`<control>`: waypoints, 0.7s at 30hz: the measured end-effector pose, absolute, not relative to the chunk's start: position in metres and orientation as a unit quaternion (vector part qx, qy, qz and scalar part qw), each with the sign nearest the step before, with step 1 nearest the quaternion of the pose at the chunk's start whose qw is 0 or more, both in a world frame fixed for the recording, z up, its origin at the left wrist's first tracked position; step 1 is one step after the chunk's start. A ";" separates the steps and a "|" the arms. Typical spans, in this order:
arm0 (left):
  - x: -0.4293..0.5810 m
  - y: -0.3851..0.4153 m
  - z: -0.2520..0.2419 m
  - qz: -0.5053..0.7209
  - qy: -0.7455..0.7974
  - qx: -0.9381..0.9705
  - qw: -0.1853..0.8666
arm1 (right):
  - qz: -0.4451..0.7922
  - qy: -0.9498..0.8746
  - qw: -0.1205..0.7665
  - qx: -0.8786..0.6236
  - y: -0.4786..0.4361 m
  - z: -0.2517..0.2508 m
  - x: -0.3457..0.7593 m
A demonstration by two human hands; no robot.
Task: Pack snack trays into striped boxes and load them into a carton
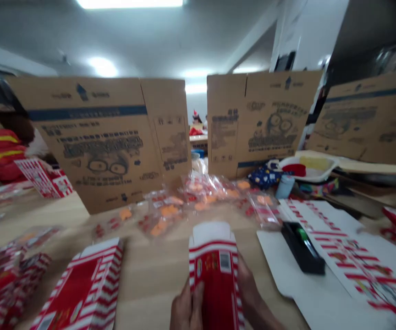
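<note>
**Striped paperboard box (213,270) gripped upright above wooden table (150,307)**

We look down at our left hand (187,311) and right hand (249,288), both closed on the striped paperboard box from either side. Our left fingers (198,293) lie across its red face, while our right hand wraps its far striped edge. The box stands on end in front of us, its white top flap (210,233) raised; the hands hide its base, so we cannot tell whether it touches the table.

We judge the box light and springy but easily dented at its corners, and its glossy print may prove a little slippery. The flat side panels, well below the flap, look the safest place to hold.

To our right, a black handheld tool (303,247) lies on a flat printed carton blank (352,261). To our left lies a second striped box (91,284), beside a heap of similar boxes (2,284). Clear bags of orange pieces (168,211) are spread beyond, before flattened brown cartons (101,142) standing on edge.
</note>
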State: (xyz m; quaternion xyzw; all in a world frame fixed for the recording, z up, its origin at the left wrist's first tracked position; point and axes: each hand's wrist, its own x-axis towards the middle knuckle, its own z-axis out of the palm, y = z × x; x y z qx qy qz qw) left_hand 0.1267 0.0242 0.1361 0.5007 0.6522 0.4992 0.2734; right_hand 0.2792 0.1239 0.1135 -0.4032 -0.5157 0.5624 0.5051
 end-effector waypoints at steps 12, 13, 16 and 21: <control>0.152 0.029 0.132 0.524 0.624 0.514 0.269 | 0.771 -0.324 0.449 -0.316 0.151 0.129 0.281; 0.152 0.028 0.131 0.522 0.622 0.519 0.266 | 0.752 -0.323 0.469 -0.331 0.152 0.126 0.278; 0.158 0.023 0.128 0.507 0.612 0.555 0.248 | 0.673 -0.337 0.527 -0.394 0.155 0.113 0.268; 0.168 0.017 0.117 0.481 0.593 0.614 0.200 | 0.556 -0.382 0.553 -0.488 0.169 0.096 0.255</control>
